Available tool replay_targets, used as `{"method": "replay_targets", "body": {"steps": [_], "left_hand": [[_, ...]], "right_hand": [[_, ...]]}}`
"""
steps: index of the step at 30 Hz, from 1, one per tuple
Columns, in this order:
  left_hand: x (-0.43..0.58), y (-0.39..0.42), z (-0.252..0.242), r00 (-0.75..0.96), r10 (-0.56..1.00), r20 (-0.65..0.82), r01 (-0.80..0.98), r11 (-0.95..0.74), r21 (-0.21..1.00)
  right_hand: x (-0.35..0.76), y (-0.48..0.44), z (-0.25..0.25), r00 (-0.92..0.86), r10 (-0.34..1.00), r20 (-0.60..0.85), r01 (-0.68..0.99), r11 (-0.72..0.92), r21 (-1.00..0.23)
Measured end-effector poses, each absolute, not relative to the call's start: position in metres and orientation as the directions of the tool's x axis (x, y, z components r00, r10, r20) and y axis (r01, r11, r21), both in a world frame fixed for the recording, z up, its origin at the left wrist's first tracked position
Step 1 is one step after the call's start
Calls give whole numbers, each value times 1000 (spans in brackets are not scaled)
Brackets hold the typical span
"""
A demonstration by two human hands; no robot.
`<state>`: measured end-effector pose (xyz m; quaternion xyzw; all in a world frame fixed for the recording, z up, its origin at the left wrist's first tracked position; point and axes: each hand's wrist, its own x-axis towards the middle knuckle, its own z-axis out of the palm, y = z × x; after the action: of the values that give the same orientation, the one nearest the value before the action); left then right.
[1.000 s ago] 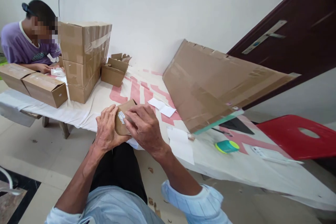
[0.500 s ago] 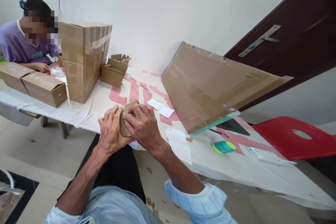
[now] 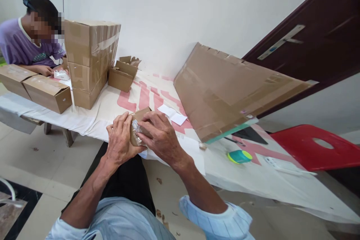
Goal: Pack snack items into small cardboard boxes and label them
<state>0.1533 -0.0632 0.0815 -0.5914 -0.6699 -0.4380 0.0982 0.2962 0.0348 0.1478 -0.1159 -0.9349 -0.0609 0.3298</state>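
A small brown cardboard box is held above my lap at the table's front edge. My left hand wraps round its left side, thumb underneath. On its upper face shows a clear, shiny patch with white and blue marks, perhaps tape or a sticker. My right hand is over the right part of the box, its fingers curled and pinched at that patch. What the right fingertips grip is hidden or too small to make out.
Taped cartons are stacked at the left, near an open carton. A person in purple sits behind two long boxes. A large cardboard sheet, folded paper, teal tape roll and red chair are to the right.
My right hand has drawn slightly right and back, uncovering the shiny patch with blue marks on the box. My left hand keeps its hold.
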Motion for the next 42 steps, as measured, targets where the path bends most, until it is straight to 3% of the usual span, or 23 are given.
{"method": "replay_targets", "body": {"steps": [22,42], "left_hand": [[157,-63,86,-274,738,617,873,-77,481],[159,-63,88,-270,755,598,874,-69,481]], "right_hand": [[300,42,150,-751,84,655,230,963,141],[304,47,154,-799,152,582,258,960,104]]}}
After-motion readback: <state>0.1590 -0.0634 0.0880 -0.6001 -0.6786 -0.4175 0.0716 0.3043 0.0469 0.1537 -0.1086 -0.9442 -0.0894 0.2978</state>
